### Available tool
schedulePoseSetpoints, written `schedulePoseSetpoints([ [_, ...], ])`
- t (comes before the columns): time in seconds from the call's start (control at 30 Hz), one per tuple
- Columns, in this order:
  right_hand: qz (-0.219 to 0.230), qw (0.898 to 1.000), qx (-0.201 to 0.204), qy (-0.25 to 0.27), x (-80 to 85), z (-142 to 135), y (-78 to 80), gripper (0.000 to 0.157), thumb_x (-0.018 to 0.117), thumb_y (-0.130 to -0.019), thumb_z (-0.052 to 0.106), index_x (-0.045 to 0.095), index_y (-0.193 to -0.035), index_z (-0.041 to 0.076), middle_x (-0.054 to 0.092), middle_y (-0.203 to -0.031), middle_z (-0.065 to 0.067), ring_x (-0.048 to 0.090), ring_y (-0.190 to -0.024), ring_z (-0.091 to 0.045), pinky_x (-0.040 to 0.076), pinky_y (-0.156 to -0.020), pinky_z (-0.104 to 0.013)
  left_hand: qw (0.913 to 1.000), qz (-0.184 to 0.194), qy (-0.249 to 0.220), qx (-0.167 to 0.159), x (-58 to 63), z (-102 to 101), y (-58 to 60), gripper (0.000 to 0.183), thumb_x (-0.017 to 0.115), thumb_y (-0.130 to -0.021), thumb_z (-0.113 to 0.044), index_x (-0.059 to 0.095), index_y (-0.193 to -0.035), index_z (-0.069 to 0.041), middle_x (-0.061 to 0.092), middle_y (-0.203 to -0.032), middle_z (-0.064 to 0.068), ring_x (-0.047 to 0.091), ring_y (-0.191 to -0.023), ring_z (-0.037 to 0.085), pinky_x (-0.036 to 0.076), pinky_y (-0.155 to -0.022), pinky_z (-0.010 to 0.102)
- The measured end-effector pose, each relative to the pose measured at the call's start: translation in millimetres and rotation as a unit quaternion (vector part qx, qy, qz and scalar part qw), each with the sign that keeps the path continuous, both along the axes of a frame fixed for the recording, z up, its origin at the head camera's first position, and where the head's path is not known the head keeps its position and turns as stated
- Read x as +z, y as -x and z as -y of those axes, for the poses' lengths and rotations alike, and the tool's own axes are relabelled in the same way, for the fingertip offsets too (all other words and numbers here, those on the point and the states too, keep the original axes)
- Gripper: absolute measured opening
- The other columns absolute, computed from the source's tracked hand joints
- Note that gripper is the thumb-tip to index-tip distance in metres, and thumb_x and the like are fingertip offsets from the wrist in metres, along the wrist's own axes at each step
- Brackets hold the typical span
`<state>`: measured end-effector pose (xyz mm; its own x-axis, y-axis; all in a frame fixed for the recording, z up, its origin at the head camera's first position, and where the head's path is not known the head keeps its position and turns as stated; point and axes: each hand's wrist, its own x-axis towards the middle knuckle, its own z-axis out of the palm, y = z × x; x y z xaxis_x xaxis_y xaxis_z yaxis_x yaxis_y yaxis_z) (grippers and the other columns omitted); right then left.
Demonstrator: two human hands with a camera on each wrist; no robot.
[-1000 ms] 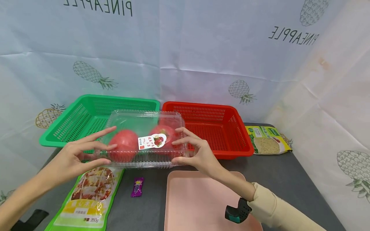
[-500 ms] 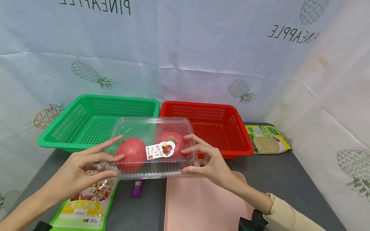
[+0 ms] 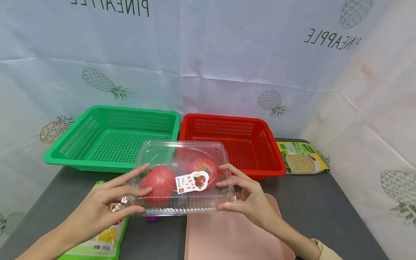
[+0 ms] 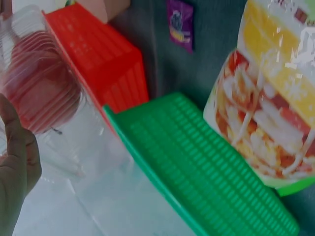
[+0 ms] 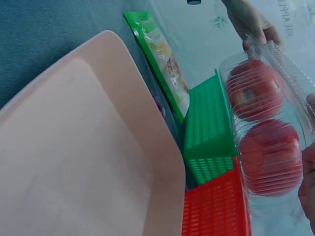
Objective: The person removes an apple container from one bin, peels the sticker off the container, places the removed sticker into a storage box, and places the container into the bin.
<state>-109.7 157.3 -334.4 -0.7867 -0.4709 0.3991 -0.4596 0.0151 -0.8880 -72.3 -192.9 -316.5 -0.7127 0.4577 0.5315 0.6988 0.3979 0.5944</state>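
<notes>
Both hands hold up a clear plastic clamshell box (image 3: 182, 211) in front of the baskets, tilted so that its lid faces me. Inside lie two tomatoes, one at the left (image 3: 159, 182) and one at the right (image 3: 204, 169). A white label (image 3: 191, 182) on the lid shows red fruit. My left hand (image 3: 104, 207) grips the left end, thumb at the lower edge and fingers over the lid. The opposite end is pinched by my right hand (image 3: 251, 200) in the same way. In the right wrist view the box's ribbed side (image 5: 299, 91) shows the tomatoes through it.
Behind stand a green basket (image 3: 143, 112) and a red basket (image 3: 227, 117). A pink tray (image 3: 237, 238) lies front right. A yellow-green bag (image 3: 302, 160) rests at the right. A green food pouch (image 3: 104, 249) and a small purple packet (image 4: 180, 22) lie front left, partly hidden by the box and hand.
Both hands have brought the box toward me and to the right, away from the baskets. It now overlaps the tray's far edge and most of the purple packet in the head view.
</notes>
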Motion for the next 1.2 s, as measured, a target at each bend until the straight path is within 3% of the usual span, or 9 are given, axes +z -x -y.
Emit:
schedulePoseSetpoints([
  [0.13, -0.016, 1.0, -0.009, -0.002, -4.2, -5.9, -7.4, 0.043, 0.079, -0.071, -0.007, 0.067, -0.111, 0.002, 0.046, -0.137, -0.016, 0.047, -0.124, -0.02, 0.056, -0.077, -0.036, 0.9999, -0.014, 0.003, 0.006, -4.9, -6.8, -4.3, 0.045, 0.084, -0.069, -0.005, 0.072, -0.11, -0.016, 0.048, -0.143, 0.01, 0.062, -0.082, 0.0, 0.047, -0.054, 0.012],
  [0.23, -0.028, 0.999, -0.02, -0.009, -5.1, -10.1, -12.6, 0.044, 0.08, -0.07, -0.008, 0.068, -0.111, 0.003, 0.047, -0.137, -0.016, 0.053, -0.117, -0.018, 0.057, -0.073, -0.034, 0.9992, -0.03, 0.016, 0.022, -7.7, -10.5, -8.0, 0.044, 0.084, -0.069, -0.011, 0.072, -0.11, -0.019, 0.049, -0.142, 0.007, 0.053, -0.072, -0.004, 0.042, -0.052, 0.008],
  [0.43, -0.038, 0.999, -0.016, 0.004, -4.2, -17.0, -23.1, 0.047, 0.081, -0.066, -0.011, 0.067, -0.11, 0.001, 0.048, -0.135, -0.019, 0.056, -0.112, -0.02, 0.057, -0.064, -0.029, 0.9992, -0.014, 0.018, 0.033, -10.3, -17.1, -17.8, 0.045, 0.084, -0.072, -0.015, 0.07, -0.113, -0.025, 0.047, -0.144, 0.003, 0.046, -0.073, -0.003, 0.037, -0.051, 0.009],
  [0.57, -0.043, 0.999, -0.011, 0.015, -5.3, -21.2, -30.3, 0.05, 0.08, -0.065, -0.014, 0.067, -0.11, 0.001, 0.049, -0.133, -0.022, 0.053, -0.116, -0.022, 0.057, -0.063, -0.031, 0.9999, 0.004, 0.006, 0.012, -11.6, -20.8, -24.0, 0.047, 0.082, -0.073, -0.011, 0.069, -0.116, -0.023, 0.044, -0.146, 0.006, 0.055, -0.097, 0.001, 0.043, -0.061, 0.008],
  [0.7, -0.029, 0.999, -0.011, 0.021, -8.0, -26.4, -40.6, 0.052, 0.077, -0.066, -0.018, 0.066, -0.113, 0.001, 0.048, -0.137, -0.017, 0.053, -0.118, -0.018, 0.057, -0.067, -0.038, 0.9998, 0.011, -0.005, -0.015, -14.4, -24.8, -28.5, 0.047, 0.082, -0.073, -0.009, 0.068, -0.116, -0.02, 0.043, -0.146, 0.01, 0.047, -0.125, 0.008, 0.048, -0.082, 0.013],
  [0.8, -0.021, 0.999, -0.012, 0.025, -9.9, -30.2, -48.3, 0.053, 0.076, -0.066, -0.019, 0.065, -0.114, 0.001, 0.046, -0.14, -0.013, 0.049, -0.122, -0.016, 0.058, -0.068, -0.035, 0.9993, 0.019, -0.013, -0.029, -16.3, -28.1, -31.4, 0.046, 0.082, -0.073, -0.008, 0.068, -0.116, -0.019, 0.043, -0.146, 0.011, 0.046, -0.127, 0.009, 0.047, -0.088, 0.015],
  [0.87, -0.029, 0.999, -0.009, 0.026, -11.4, -32.5, -51.8, 0.055, 0.077, -0.065, -0.019, 0.065, -0.115, 0.001, 0.045, -0.14, -0.014, 0.046, -0.125, -0.016, 0.056, -0.061, -0.027, 0.9991, 0.022, -0.016, -0.033, -17.5, -30.3, -33.2, 0.047, 0.082, -0.073, -0.009, 0.068, -0.117, -0.018, 0.043, -0.146, 0.011, 0.047, -0.126, 0.008, 0.047, -0.088, 0.015],
  [1.0, -0.046, 0.999, -0.002, 0.029, -15.1, -37.1, -56.4, 0.058, 0.077, -0.063, -0.021, 0.065, -0.116, 0.0, 0.045, -0.139, -0.016, 0.046, -0.125, -0.017, 0.05, -0.053, -0.025, 0.9986, 0.021, -0.026, -0.041, -21.4, -34.3, -35.7, 0.047, 0.083, -0.073, -0.009, 0.069, -0.116, -0.017, 0.045, -0.145, 0.011, 0.048, -0.123, 0.008, 0.048, -0.086, 0.016],
  [1.2, -0.038, 0.998, 0.023, 0.046, -22.2, -45.6, -60.0, 0.058, 0.074, -0.065, -0.023, 0.062, -0.118, -0.003, 0.042, -0.143, -0.015, 0.047, -0.123, -0.017, 0.056, -0.072, -0.038, 0.9938, -0.015, -0.042, -0.102, -32.0, -37.3, -33.5, 0.049, 0.081, -0.076, -0.008, 0.066, -0.123, -0.009, 0.043, -0.145, 0.016, 0.06, -0.109, 0.011, 0.048, -0.086, 0.016],
])
